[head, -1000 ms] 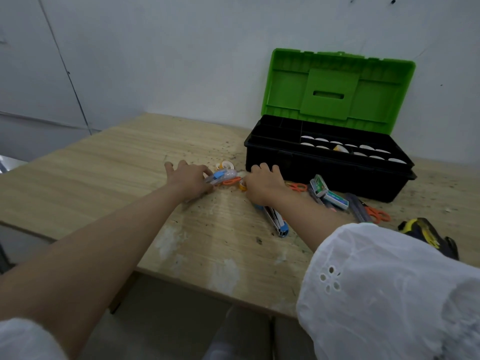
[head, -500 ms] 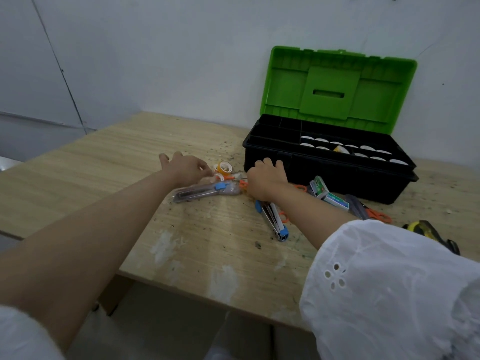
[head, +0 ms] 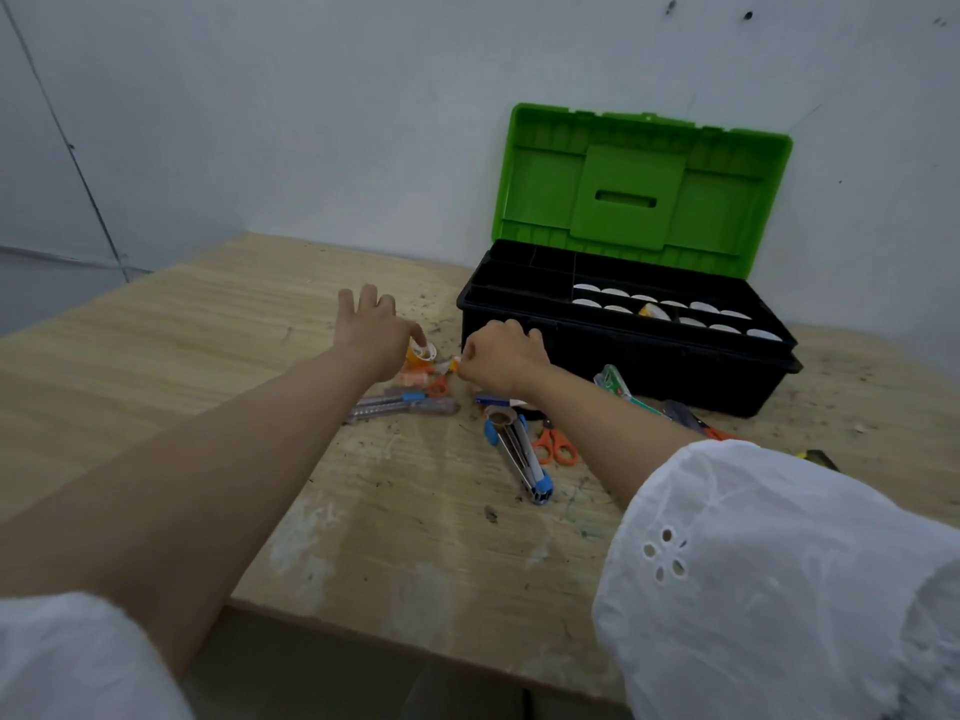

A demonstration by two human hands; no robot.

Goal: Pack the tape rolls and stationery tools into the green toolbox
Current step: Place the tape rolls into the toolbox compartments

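Observation:
The green toolbox [head: 623,366] stands open at the back right, its green lid [head: 639,189] upright and several white tape rolls [head: 675,309] in its top tray. My left hand [head: 371,330] pinches a small orange tape roll [head: 422,351] between thumb and forefinger, its other fingers spread. Just in front of the box, my right hand [head: 501,356] is curled and pinches a small orange item [head: 456,364] at its thumb tip. A clear utility knife [head: 405,407], a blue stapler [head: 519,454] and orange scissors [head: 555,445] lie on the table.
A green staple pack [head: 615,381] and a second pair of scissors [head: 709,431] lie along the box's front wall. A yellow-black tape measure [head: 821,456] peeks out past my right sleeve. The wooden table [head: 182,356] meets a grey wall behind.
My left hand has shifted right and closed thumb and forefinger on the small orange roll. My right hand has curled tighter and drawn back, uncovering the stapler and orange scissors.

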